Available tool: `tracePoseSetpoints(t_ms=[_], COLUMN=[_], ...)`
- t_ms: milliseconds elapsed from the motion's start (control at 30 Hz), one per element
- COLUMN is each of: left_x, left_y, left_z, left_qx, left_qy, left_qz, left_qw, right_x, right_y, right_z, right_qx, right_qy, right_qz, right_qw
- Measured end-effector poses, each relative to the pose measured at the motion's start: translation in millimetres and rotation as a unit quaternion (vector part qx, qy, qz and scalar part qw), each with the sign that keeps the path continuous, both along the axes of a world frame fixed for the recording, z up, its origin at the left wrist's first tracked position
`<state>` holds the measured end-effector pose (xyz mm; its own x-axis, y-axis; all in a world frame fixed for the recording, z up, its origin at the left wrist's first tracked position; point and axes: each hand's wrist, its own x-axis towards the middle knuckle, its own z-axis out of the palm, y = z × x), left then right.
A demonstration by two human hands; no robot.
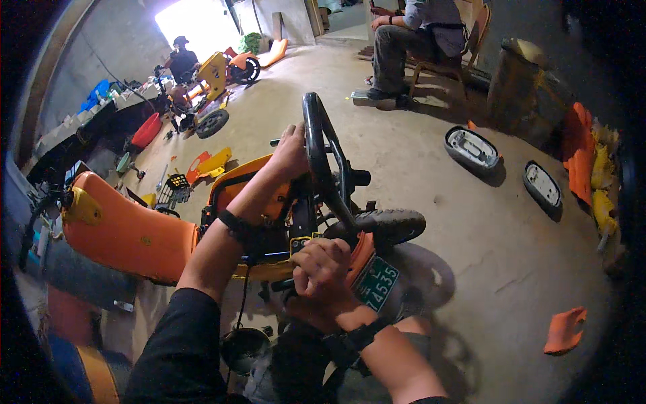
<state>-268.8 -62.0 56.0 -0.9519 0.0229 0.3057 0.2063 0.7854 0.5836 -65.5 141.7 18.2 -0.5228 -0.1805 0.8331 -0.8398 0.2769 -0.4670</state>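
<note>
An orange electric scooter (128, 225) stands in front of me, its body open behind the front panel. A black tubular rack (316, 135) rises over its rear. My left hand (291, 151) is closed against the left side of this rack, with some fingers hidden. Lower down, my right hand (323, 266) makes a fist just above the orange rear fender (361, 259). Whatever that fist holds is hidden. Below the fender hangs a green number plate (379, 283), next to the black rear tyre (397, 227).
Two oval scooter seats (473, 151) lie upside down on the right. An orange plastic piece (565, 330) is near them on the floor. Another person sits on a chair (479, 34) at the back. Far left, a person (182, 60) is beside a yellow-orange scooter (215, 74) and a loose tyre (212, 124).
</note>
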Motion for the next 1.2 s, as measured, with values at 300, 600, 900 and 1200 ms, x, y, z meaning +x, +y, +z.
tracePoseSetpoints(t_ms=[300, 600, 900, 1200], left_x=[22, 32, 16, 40], left_y=[-13, 14, -4, 16], left_z=[22, 35, 11, 38], left_qx=[-0.121, -0.015, 0.052, 0.019], left_qy=[0.022, 0.019, 0.028, 0.024], left_qz=[-0.055, -0.080, -0.102, -0.073], left_qw=[0.991, 0.996, 0.993, 0.997], right_x=[1, 0, 2, 1], right_y=[0, 1, -2, 1], right_z=[2, -5, -2, -4], right_qx=[-0.003, -0.001, -0.003, 0.031], right_qy=[-0.006, -0.010, -0.011, -0.007], right_qz=[0.002, -0.010, -0.002, 0.010], right_qw=[1.000, 1.000, 1.000, 0.999])
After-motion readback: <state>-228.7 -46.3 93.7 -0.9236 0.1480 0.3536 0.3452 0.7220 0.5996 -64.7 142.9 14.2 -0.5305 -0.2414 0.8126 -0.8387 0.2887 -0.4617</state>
